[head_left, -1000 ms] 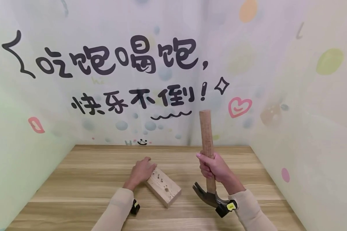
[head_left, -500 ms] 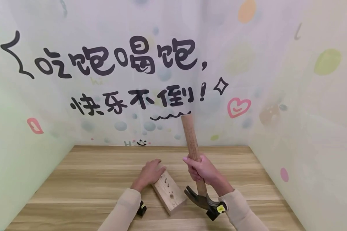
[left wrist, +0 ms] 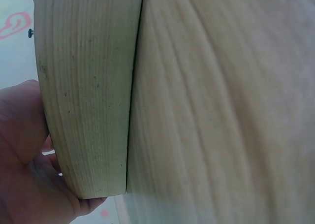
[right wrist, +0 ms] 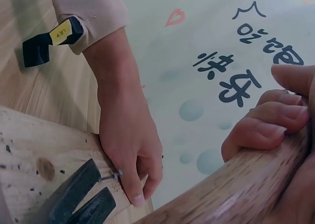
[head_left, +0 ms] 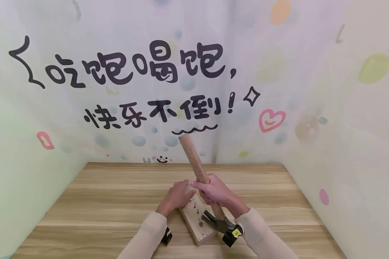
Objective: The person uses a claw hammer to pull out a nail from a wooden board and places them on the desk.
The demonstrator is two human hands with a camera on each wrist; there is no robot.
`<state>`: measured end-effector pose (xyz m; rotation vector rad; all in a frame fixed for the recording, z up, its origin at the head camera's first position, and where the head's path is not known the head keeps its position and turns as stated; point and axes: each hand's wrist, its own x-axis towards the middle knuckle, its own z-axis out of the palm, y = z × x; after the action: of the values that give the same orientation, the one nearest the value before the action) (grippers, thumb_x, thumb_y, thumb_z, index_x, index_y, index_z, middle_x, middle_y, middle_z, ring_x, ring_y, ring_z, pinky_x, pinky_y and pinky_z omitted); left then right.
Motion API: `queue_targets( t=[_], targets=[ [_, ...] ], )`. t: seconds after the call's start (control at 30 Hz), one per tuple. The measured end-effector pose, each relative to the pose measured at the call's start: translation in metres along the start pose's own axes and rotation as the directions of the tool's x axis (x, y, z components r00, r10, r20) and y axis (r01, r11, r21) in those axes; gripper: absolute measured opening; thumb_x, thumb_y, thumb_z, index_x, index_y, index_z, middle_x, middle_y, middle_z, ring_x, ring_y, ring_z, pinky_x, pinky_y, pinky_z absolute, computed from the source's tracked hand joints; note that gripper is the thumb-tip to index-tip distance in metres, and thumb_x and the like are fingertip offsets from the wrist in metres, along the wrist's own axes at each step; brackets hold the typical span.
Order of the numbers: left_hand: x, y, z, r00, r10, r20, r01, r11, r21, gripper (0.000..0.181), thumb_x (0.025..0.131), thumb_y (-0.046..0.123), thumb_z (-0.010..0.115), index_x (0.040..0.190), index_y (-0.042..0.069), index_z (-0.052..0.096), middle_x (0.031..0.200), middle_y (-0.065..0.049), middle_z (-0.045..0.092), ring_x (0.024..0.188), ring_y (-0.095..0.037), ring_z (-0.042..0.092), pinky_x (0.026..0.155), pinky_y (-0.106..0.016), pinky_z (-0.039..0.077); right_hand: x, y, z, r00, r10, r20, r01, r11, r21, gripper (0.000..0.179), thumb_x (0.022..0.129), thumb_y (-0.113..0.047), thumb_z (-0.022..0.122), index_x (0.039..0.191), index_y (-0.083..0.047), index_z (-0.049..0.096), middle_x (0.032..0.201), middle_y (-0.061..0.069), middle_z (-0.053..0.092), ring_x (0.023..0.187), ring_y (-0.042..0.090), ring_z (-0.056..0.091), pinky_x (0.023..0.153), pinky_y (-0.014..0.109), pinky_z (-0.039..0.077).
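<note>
Around the far, left and right sides stand three pale walls [head_left: 265, 43], the far one bearing two lines of dark lettering. They enclose one wood-grain table [head_left: 116, 194]. At its near middle is one hammer [head_left: 194, 160], its handle leaning far and left; a second ago it stood apart, right of the board, and now its claw [head_left: 214, 221] has swung left over it. One wooden board [head_left: 194, 219] lies flat beneath, shifted slightly right. That seems to put the claw in working reach of the nails, though whether it touches is unclear. Two hands are present: the right hand [head_left: 218, 190] has its fingers wrapped round the handle; the left hand [head_left: 178, 196] grips the board's far end. Two black wrist cameras [head_left: 166, 236] show, one per wrist. At least one nail [left wrist: 30, 33] sticks up from the board; other dark specks are too small to count.
</note>
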<state>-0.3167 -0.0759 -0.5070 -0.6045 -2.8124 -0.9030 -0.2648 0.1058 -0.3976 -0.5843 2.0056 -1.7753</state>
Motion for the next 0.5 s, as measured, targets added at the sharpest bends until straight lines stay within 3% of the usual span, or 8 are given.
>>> queue_targets(
  t=[0.13, 0.37, 0.5],
  targets=[
    [0.001, 0.002, -0.001, 1.0, 0.004, 0.019, -0.005, 0.999, 0.047, 0.04, 0.098, 0.029, 0.06, 0.129, 0.004, 0.061, 0.119, -0.018, 0.068, 0.108, -0.045, 0.059, 0.087, -0.058, 0.049, 0.007, 0.0, 0.006, 1.0, 0.018, -0.022, -0.018, 1.0, -0.024, 0.039, 0.097, -0.032, 0.063, 0.071, -0.008, 0.047, 0.045, -0.006, 0.035, 0.035, 0.007, 0.032, 0.037, 0.024, 0.029],
    [0.002, 0.006, -0.001, 0.989, -0.109, 0.096, 0.099, 0.989, 0.106, 0.053, 0.101, 0.038, 0.052, 0.142, 0.004, 0.051, 0.127, -0.021, 0.062, 0.115, -0.043, 0.053, 0.093, -0.061, 0.044, 0.02, 0.004, 0.01, 0.996, 0.043, -0.084, -0.051, 0.994, -0.097, 0.036, 0.096, -0.034, 0.062, 0.073, -0.009, 0.049, 0.043, -0.006, 0.036, 0.035, 0.007, 0.034, 0.037, 0.024, 0.031],
    [0.003, 0.004, 0.0, 0.986, -0.123, 0.109, 0.113, 0.988, 0.101, 0.058, 0.103, 0.04, 0.05, 0.148, 0.006, 0.042, 0.13, -0.024, 0.058, 0.118, -0.043, 0.051, 0.095, -0.062, 0.042, 0.027, 0.005, 0.011, 0.991, 0.049, -0.125, -0.066, 0.988, -0.136, 0.036, 0.096, -0.037, 0.063, 0.075, -0.009, 0.052, 0.045, -0.004, 0.039, 0.035, 0.008, 0.035, 0.037, 0.025, 0.032]
  ],
)
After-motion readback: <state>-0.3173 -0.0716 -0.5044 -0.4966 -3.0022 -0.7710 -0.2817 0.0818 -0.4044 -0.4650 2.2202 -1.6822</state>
